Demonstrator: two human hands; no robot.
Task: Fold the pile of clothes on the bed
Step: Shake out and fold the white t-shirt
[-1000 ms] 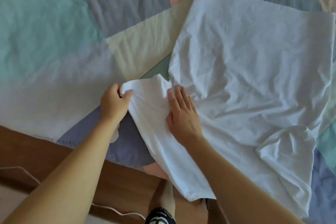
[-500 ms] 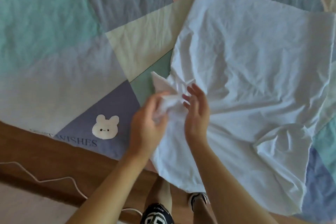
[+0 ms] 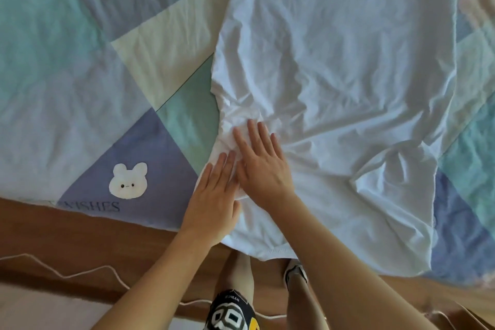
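A white T-shirt [image 3: 334, 61] lies spread on the bed, wrinkled, its hem toward the far side. Its left sleeve [image 3: 235, 128] is folded inward onto the body and bunched. My left hand [image 3: 214, 195] lies flat with straight fingers on the shirt's near left edge. My right hand [image 3: 262, 166] presses flat on the folded sleeve just beside it, fingers spread. The right sleeve [image 3: 393, 169] lies crumpled on the shirt's right side. The shirt's near edge hangs slightly over the bed edge.
The patchwork bedspread [image 3: 67, 75] in blue, teal and cream covers the bed, with a white bunny print [image 3: 128, 181] at the near left. A wooden bed edge [image 3: 80, 236] runs along the front. A white cable [image 3: 67, 270] lies on the floor beside my feet [image 3: 296, 270].
My left hand carried the left sleeve rightward onto the shirt body and let it go. Both hands now lie flat on the fold, and the bunny print is uncovered.
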